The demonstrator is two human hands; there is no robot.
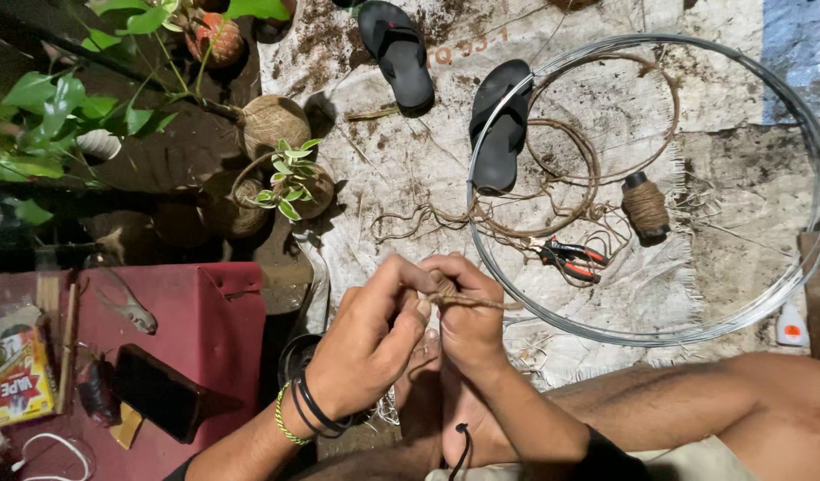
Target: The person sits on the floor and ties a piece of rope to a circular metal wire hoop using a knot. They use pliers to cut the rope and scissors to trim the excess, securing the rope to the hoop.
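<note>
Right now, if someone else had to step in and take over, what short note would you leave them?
Left hand: pinching the twine with fingers closed.
Right hand: gripping the same twine; a short end sticks out to the right.
Nearby on the sack mat: wire hoop, twine spool, red pliers, loose twine loops, two sandals.
Done: a small knot or wrap seems started between the hands.
Left: cannot tell how much; the pliers and spool lie untouched.

Bare forearms; the left wrist [308,411] wears black bands and a yellow-green braided bracelet.
</note>
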